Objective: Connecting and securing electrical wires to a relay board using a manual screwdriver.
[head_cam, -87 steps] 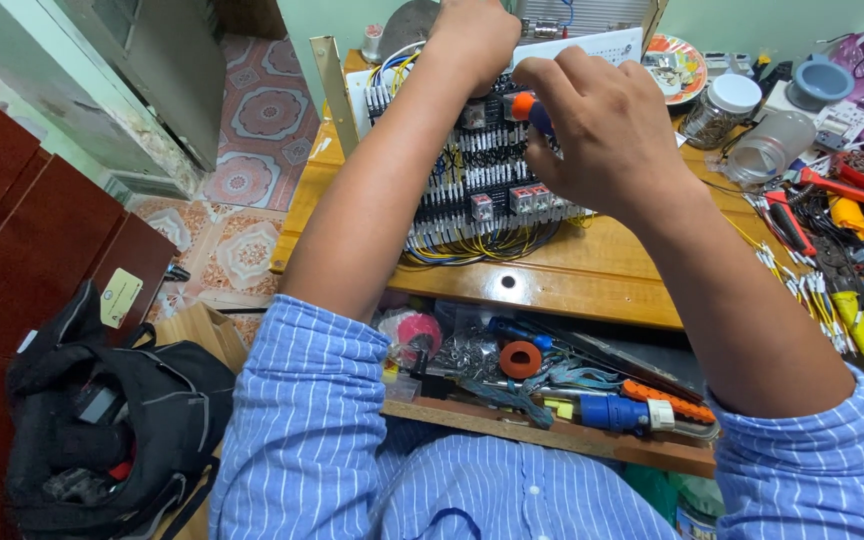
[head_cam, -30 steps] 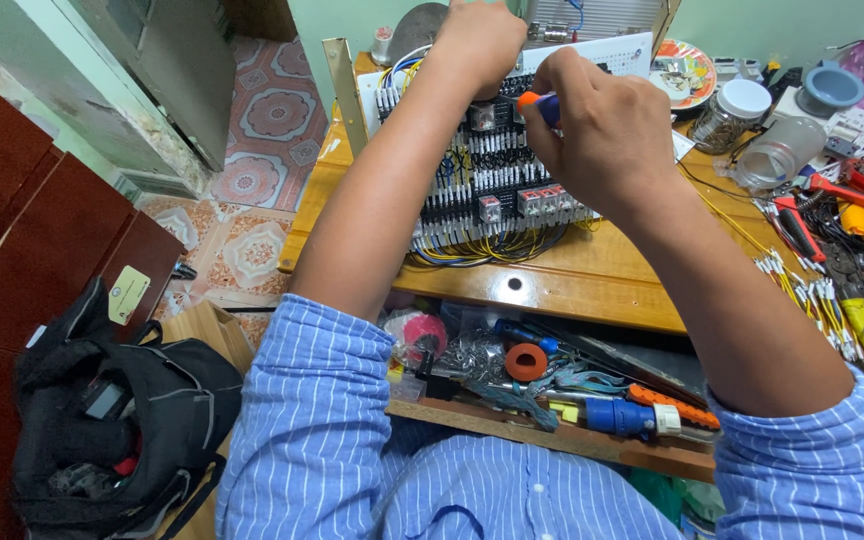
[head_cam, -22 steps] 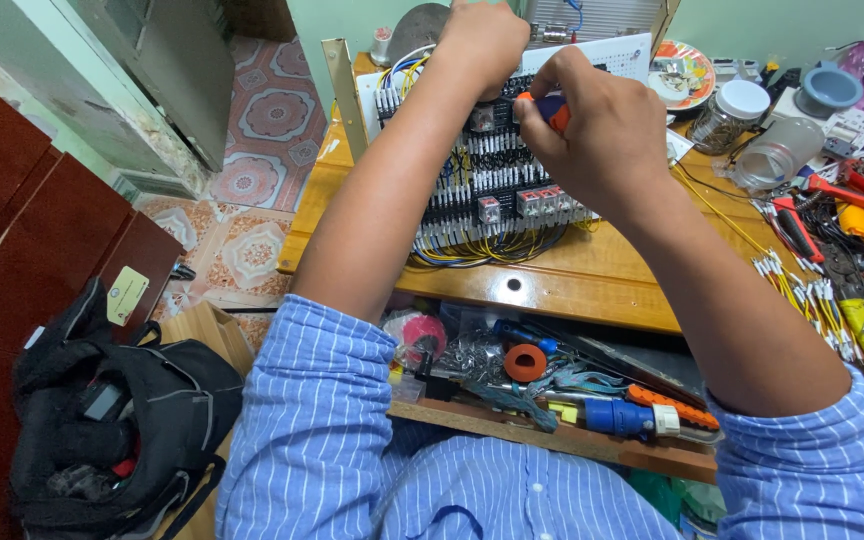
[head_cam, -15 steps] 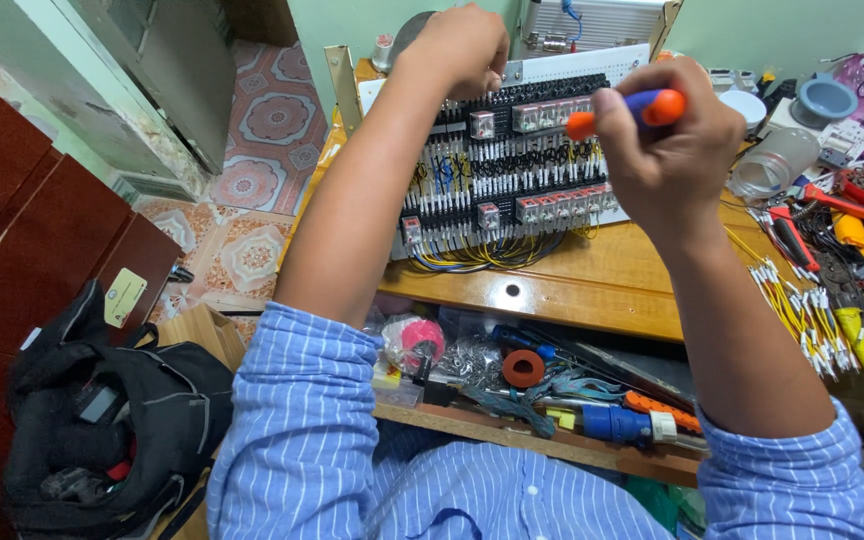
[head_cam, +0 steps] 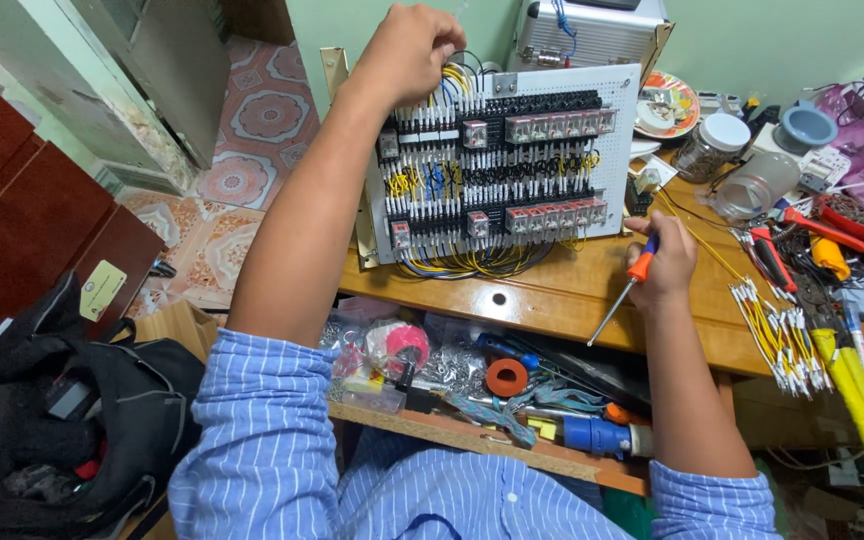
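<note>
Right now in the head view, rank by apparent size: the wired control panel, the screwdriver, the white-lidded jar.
1. wired control panel, clearly largest.
2. and 3. screwdriver in the right hand and white-lidded jar: longer versus bulkier, too close to rank.

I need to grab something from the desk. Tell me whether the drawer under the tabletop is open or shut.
Open. The drawer is pulled out below the wooden desk, its contents in plain view: a pink tape roll, an orange ring and a blue plug.

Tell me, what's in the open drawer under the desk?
The drawer holds a pink tape roll, an orange ring, a blue plug and loose metal bits. The desk hides its back part.
</note>
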